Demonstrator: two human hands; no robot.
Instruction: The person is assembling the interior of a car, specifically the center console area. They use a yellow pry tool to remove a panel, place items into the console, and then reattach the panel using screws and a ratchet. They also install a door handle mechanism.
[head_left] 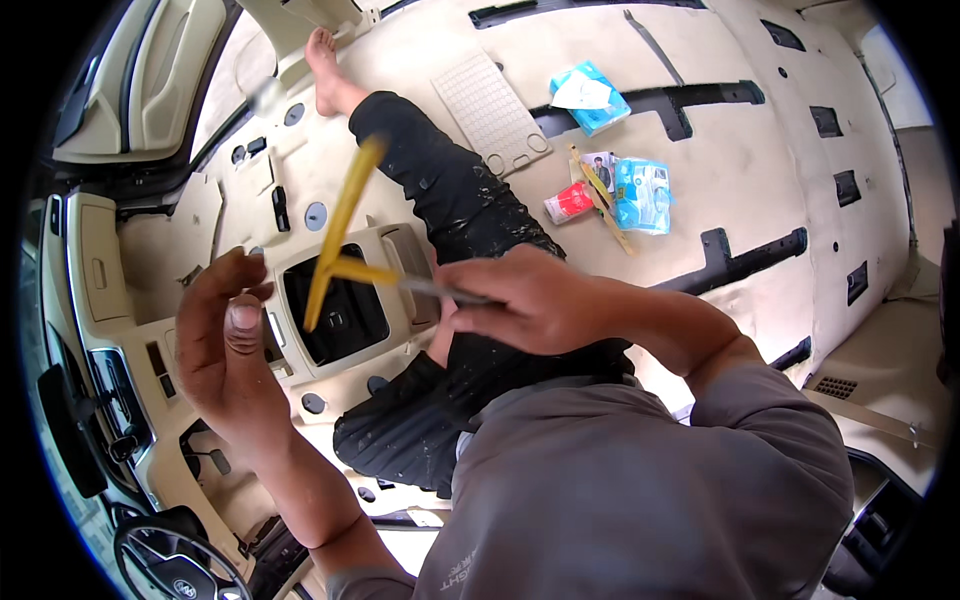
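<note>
My right hand (535, 300) is closed around the thin grey shaft (430, 287) of a T-shaped tool. Its neck is yellow and meets a long yellow crosspiece (335, 245), whose upper end is blurred by motion. The tool is up in the air over the beige centre console (400, 325) with its black well. To the left of the crosspiece my left hand (230, 345) is raised. Its fingers are loosely curved, the thumb stands apart from them, and I see nothing held there.
My outstretched leg (450, 190) crosses the beige car floor (720, 200). Beyond it lie a patterned white panel (490, 110), a blue tissue pack (590, 98), another blue pack (643, 195), a red can (570, 203) and yellow strips (612, 222). The steering wheel (180, 560) is lower left.
</note>
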